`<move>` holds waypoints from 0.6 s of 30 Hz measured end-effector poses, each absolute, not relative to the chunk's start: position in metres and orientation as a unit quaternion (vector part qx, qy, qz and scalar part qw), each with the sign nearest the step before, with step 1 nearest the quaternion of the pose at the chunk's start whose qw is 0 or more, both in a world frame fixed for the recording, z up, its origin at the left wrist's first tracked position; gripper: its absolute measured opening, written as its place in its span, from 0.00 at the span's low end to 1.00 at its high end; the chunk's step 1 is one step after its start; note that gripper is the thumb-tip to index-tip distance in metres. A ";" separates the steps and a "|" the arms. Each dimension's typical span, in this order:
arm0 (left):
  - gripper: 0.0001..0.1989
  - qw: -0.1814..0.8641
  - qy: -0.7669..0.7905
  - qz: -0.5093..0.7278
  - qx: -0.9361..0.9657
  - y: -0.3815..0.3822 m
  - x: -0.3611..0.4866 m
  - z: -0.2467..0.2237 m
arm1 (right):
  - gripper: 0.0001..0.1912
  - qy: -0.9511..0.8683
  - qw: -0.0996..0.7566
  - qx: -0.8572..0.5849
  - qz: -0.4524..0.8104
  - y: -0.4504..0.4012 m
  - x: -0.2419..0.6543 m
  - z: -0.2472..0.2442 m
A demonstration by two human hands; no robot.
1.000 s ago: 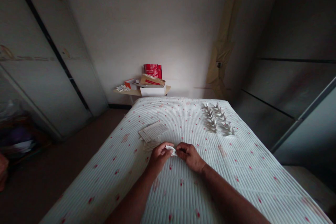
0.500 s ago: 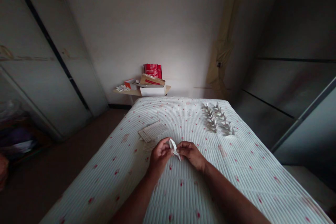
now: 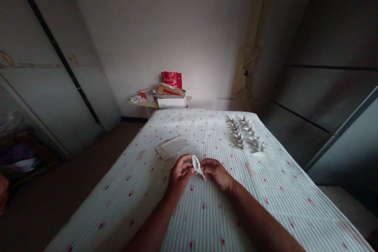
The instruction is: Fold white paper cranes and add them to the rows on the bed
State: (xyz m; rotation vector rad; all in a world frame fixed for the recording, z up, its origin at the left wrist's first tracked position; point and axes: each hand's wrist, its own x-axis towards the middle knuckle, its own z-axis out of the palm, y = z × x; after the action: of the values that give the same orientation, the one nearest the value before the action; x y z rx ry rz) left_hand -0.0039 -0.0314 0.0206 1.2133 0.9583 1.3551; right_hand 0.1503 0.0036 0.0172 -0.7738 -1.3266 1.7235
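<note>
Over the middle of the bed, a small folded paper (image 3: 196, 164) is held between my two hands, its upper part spread into a hollow and a narrow tip pointing down. My left hand (image 3: 180, 172) pinches its left side between thumb and fingers. From the other side my right hand (image 3: 217, 173) grips it with curled fingers, which hide part of the paper. Just beyond my left hand lie several printed paper sheets (image 3: 171, 147), loosely stacked. Two rows of folded paper figures (image 3: 240, 138) with pointed tips stand farther off to the right.
A ribbed white bedspread with red spots (image 3: 203, 220) covers the bed. Behind it, a small table (image 3: 152, 104) carries a white box (image 3: 172, 102), a red bag (image 3: 171, 79) and a pile of white pieces (image 3: 138, 99). Cabinets (image 3: 59, 86) line the left side.
The folded paper has turned slightly and moved a little to the right, and its hollow now faces me more. Both hands keep their hold, with small finger shifts.
</note>
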 end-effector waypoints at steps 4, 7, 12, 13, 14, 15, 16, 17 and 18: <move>0.20 0.521 0.394 0.568 0.501 -0.032 -0.003 0.022 | 0.06 -0.518 0.407 -0.313 0.684 0.004 0.150 0.016; 0.22 0.526 0.399 0.567 0.493 -0.033 -0.003 0.025 | 0.07 -0.518 0.402 -0.319 0.684 0.005 0.150 0.015; 0.21 0.526 0.384 0.564 0.508 -0.031 -0.005 0.022 | 0.07 -0.518 0.406 -0.306 0.688 0.006 0.151 0.013; 0.22 0.529 0.382 0.562 0.509 -0.031 -0.005 0.021 | 0.07 -0.519 0.406 -0.303 0.689 0.006 0.151 0.012; 0.22 0.530 0.382 0.559 0.510 -0.030 -0.005 0.019 | 0.07 -0.520 0.406 -0.301 0.689 0.006 0.151 0.012; 0.23 0.527 0.386 0.558 0.511 -0.030 -0.004 0.019 | 0.07 -0.522 0.406 -0.300 0.688 0.007 0.151 0.011; 0.22 0.522 0.392 0.558 0.513 -0.030 -0.004 0.018 | 0.07 -0.524 0.404 -0.301 0.687 0.007 0.151 0.010; 0.22 0.514 0.400 0.558 0.514 -0.030 -0.003 0.018 | 0.07 -0.526 0.402 -0.302 0.686 0.007 0.151 0.010; 0.21 0.506 0.408 0.558 0.516 -0.030 -0.002 0.019 | 0.08 -0.528 0.400 -0.305 0.685 0.006 0.151 0.010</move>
State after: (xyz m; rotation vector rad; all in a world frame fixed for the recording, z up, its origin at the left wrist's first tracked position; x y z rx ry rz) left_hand -0.0025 -0.0301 0.0186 1.2459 0.9837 1.3454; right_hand 0.1508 0.0064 0.0105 -0.7710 -1.3353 1.7317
